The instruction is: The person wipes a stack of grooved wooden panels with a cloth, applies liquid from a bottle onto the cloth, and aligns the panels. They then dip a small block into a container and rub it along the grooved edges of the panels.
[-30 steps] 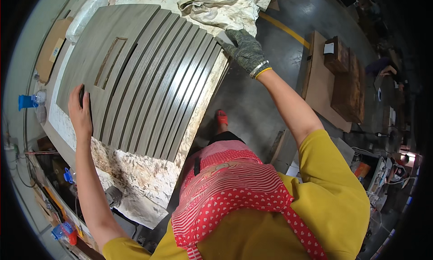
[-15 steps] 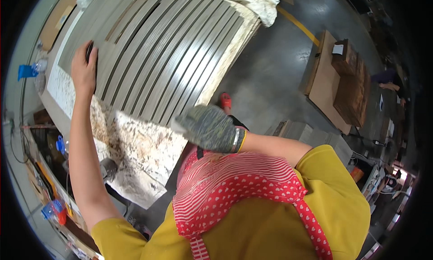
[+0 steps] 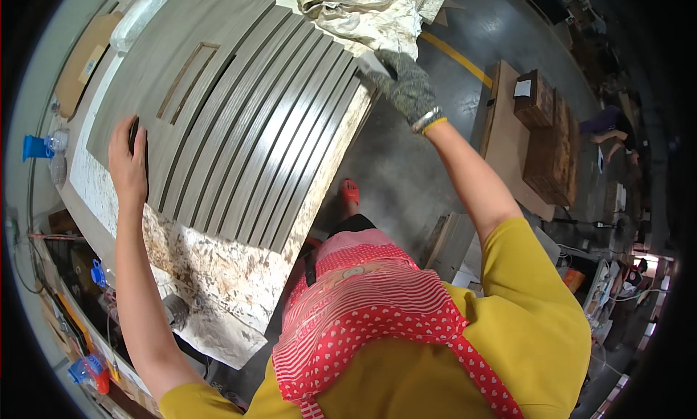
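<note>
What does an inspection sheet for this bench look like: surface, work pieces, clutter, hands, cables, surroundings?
Surface: speckled chipboard bench top, bare at the near end.
Work pieces: grey wood-grain strips laid side by side across the bench; a slotted grey panel lies beside them at the far left.
Clutter: crumpled cloth at the far end; blue cup beyond the left edge.
Hands: bare left hand flat on the strips' left side; right hand, in a grey knit glove, at their far right corner, grip unclear.
Cables: thin wires below the bench's left side.
Surroundings: dark floor with a yellow line; wooden boxes on a board to the right.
</note>
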{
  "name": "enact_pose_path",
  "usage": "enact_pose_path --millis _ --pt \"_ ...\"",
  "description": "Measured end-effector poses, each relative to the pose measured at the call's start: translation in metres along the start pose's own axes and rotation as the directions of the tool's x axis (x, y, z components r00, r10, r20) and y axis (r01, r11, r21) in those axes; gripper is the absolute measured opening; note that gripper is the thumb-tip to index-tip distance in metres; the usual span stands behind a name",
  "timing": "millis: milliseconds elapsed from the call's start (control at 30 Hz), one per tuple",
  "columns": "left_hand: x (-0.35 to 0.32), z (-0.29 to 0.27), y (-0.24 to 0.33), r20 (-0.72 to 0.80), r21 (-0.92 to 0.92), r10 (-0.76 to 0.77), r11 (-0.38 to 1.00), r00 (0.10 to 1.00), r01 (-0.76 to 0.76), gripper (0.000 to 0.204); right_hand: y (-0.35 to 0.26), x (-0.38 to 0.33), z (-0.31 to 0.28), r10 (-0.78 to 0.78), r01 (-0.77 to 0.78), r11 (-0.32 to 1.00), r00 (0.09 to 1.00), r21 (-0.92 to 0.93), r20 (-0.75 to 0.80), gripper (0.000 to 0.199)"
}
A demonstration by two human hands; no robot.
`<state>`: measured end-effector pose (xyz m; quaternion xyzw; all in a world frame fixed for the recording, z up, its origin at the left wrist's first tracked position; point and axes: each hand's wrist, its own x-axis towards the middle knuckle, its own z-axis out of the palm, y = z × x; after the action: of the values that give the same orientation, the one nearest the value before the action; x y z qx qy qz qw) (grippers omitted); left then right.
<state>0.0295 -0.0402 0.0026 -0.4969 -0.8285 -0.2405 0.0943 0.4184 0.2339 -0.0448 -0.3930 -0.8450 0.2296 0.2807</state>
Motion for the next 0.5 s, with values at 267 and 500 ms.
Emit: enact_pose_path --millis 267,500 --pt "-0.003 -0.002 -0.002 0.005 -0.034 -0.018 0.999 1.0 0.018 0.032 -0.009 0.014 0.02 -0.095 0.103 0.98 0.994 -0.173 0.051 0.046" --pt "0.001 0.001 -0.004 0.013 -0.063 -0.042 0.997 0.999 0.043 0.034 -0.098 -0.1 0.059 -0.49 0.514 0.848 0.853 -0.131 0.179 0.034"
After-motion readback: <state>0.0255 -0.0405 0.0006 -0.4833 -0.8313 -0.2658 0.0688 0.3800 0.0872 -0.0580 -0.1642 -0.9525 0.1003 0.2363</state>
